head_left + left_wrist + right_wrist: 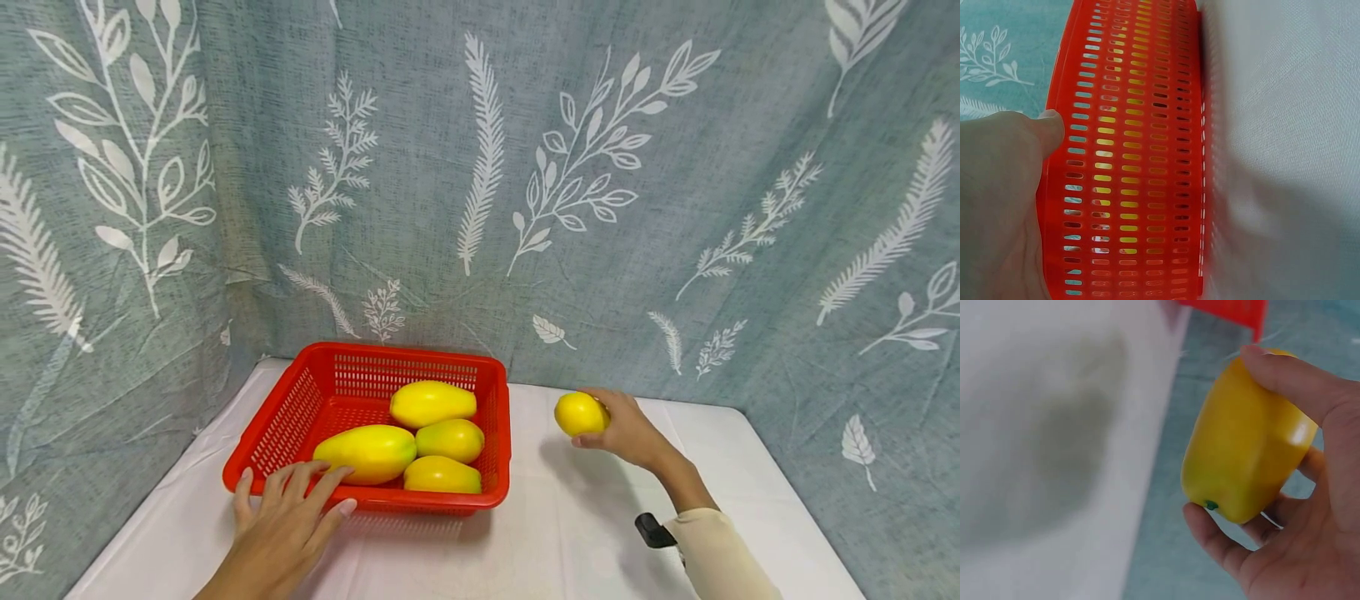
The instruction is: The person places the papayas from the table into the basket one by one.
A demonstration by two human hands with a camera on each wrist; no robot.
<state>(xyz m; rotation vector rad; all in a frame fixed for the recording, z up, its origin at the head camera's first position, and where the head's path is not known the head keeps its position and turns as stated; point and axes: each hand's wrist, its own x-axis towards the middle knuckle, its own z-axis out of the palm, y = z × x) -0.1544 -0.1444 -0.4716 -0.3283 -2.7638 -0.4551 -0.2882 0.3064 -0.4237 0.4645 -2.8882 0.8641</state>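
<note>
Raised over the right part of the table, my right hand [626, 429] grips a yellow papaya [581, 414]. Its smooth skin has a faint green tinge around a small dark green stem nub, turned toward the camera in the right wrist view, with fingers and thumb around its sides. My left hand [281, 525] holds the front rim of a red plastic basket [367, 497], fingers over the edge and thumb outside. Several more yellow papayas [433, 405] lie inside the basket, mostly toward its right side; the left fingers overlap the nearest large one [367, 452].
A white cloth [540, 517] covers the table under the basket. Behind and at both sides hangs a blue-green curtain [420, 167] with white leaf patterns, close to the table's back edge. A black strap piece [654, 531] sits at the right wrist by the cream sleeve [716, 550].
</note>
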